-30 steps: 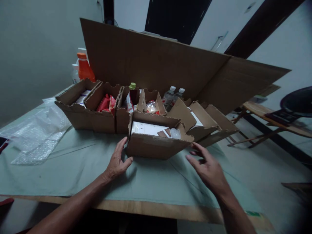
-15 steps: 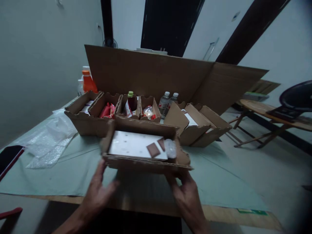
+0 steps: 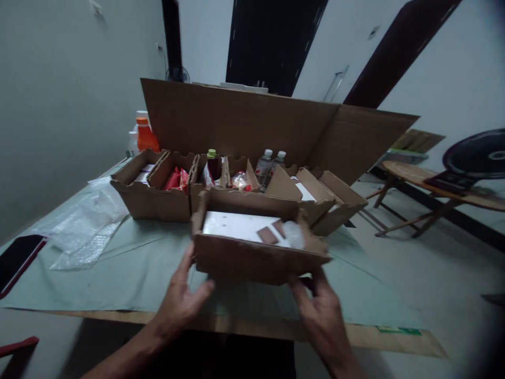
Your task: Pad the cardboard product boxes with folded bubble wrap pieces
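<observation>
I hold an open cardboard tray [image 3: 244, 258] above the near part of the table, tilted slightly toward me. My left hand [image 3: 179, 300] grips its lower left corner and my right hand [image 3: 321, 310] supports its lower right edge from below. Inside the tray lie a white sheet [image 3: 232, 226], two small brown cards [image 3: 272, 233] and a clear plastic piece [image 3: 294, 235].
Behind it a row of cardboard trays [image 3: 158, 202] holds red packets [image 3: 175, 180], a green-capped bottle [image 3: 212, 160] and water bottles [image 3: 264, 163]. A large cardboard sheet [image 3: 244, 121] stands upright at the back. Bubble wrap [image 3: 89, 221] and a dark phone [image 3: 18, 255] lie left. An orange bottle [image 3: 145, 138] stands far left.
Both hands closed on the front tray and lifted it off the table toward me; since half a second ago it has shifted a little right and tilted.
</observation>
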The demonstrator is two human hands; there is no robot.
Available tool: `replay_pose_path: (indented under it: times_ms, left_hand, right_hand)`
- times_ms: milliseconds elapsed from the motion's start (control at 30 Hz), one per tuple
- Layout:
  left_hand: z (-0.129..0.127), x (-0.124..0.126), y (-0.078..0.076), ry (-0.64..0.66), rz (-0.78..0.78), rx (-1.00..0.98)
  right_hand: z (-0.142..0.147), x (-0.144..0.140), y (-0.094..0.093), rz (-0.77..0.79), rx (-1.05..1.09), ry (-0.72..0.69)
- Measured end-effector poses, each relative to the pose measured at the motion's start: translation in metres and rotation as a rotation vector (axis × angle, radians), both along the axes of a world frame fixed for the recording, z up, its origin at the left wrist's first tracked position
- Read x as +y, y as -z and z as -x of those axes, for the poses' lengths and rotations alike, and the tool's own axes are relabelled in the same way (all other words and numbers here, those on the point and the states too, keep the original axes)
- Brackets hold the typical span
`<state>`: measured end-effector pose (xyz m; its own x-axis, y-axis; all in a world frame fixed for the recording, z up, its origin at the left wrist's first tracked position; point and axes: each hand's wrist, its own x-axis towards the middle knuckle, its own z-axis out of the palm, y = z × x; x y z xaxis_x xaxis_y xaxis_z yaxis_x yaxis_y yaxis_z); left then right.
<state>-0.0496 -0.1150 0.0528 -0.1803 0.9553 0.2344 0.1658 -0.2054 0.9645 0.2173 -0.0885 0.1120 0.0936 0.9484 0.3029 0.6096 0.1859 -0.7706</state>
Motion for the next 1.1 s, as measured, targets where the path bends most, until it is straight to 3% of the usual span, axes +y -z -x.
replay_pose_path:
  times_ms: [100, 200, 300, 467, 567, 667, 767, 867, 967, 1100]
  left_hand:
    - [0.032, -0.002, -0.003, -0.098, 0.033, -0.006]
    - [0.035, 0.013, -0.01, -0.126, 0.0, 0.003]
    - [0.004, 0.032, -0.002, -0.07, -0.001, 0.002]
    - [-0.055, 0.053, 0.029, 0.109, -0.002, -0.022]
    - [-0.064, 0.053, 0.041, 0.152, 0.028, 0.013]
    - [-0.057, 0.038, 0.048, 0.035, 0.071, 0.089]
    - [-0.056, 0.017, 0.05, -0.027, 0.061, 0.137]
    - [-0.068, 0.01, 0.048, 0.064, 0.046, 0.157]
    - [-0.087, 0.024, 0.046, 0.121, 0.004, 0.161]
    - [-0.109, 0.054, 0.045, 0.22, -0.081, 0.183]
  right_hand:
    - [0.034, 0.0, 0.009, -0.021, 0.041, -0.173]
    - [0.043, 0.015, 0.012, -0.026, 0.089, -0.187]
    - [0.015, 0.018, 0.024, 0.036, 0.102, -0.095]
    - [-0.057, -0.008, 0.059, 0.098, 0.019, 0.087]
    - [-0.095, -0.014, 0.073, 0.115, -0.018, 0.132]
    - [-0.123, 0.003, 0.08, 0.085, 0.061, 0.044]
    - [-0.133, 0.027, 0.084, 0.061, 0.134, -0.081]
    - [-0.128, 0.042, 0.085, 0.074, 0.168, -0.161]
    - [-0.12, 0.043, 0.083, 0.071, 0.161, -0.169]
    - [-0.122, 0.036, 0.084, 0.094, 0.078, -0.047]
